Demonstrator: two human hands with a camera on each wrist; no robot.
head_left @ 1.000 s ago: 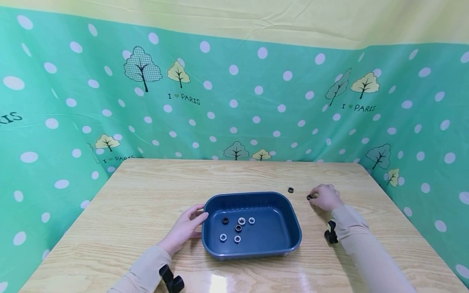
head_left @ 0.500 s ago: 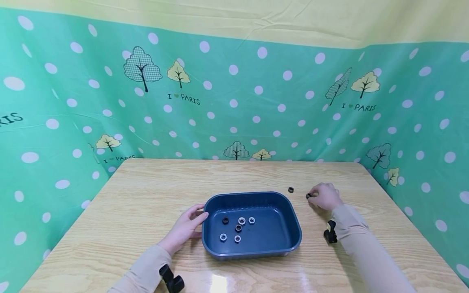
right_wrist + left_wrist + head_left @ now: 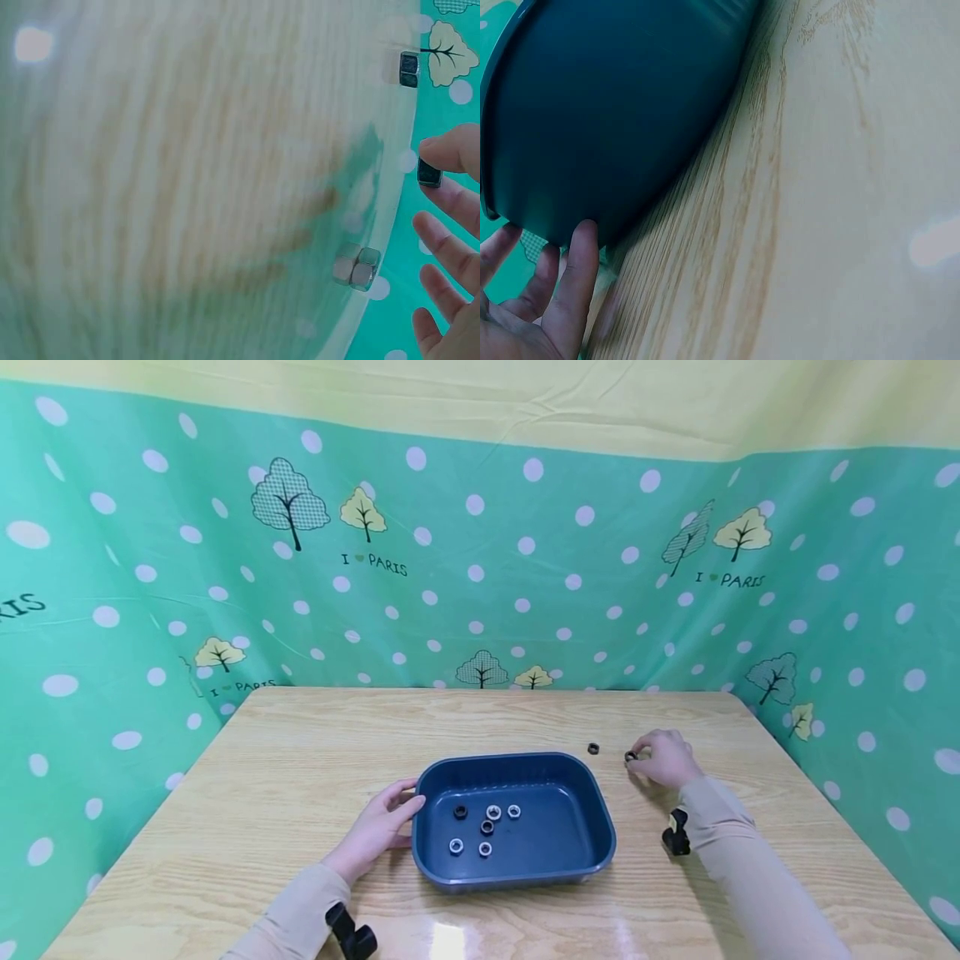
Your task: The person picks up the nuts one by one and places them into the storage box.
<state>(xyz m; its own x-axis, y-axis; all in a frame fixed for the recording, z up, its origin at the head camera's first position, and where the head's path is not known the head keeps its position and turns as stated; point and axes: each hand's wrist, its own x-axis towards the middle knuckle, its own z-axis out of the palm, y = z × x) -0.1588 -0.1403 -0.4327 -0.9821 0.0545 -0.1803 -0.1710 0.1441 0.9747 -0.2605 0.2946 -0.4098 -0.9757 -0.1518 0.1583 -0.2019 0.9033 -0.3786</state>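
My right hand pinches a small black hex nut between thumb and forefinger, low over the right side of the table; the other fingers are spread. At the left end of a dark blue rectangular bin, my left hand touches the rim and wall with fairly straight fingers. Several silver and black nuts lie inside the bin, among them a black nut and a silver nut. Another black nut sits on the table behind the bin's right corner. A silver nut shows near the right hand in the right wrist view.
The wooden table carries the bin near its middle front. A green and yellow curtain with dots and trees hangs round the back and sides. A black wrist device is strapped on the left sleeve, another on the right.
My right hand has shifted slightly away from me, and the pinched nut has moved a little with it, toward the far left. The left hand and the bin stay in place.
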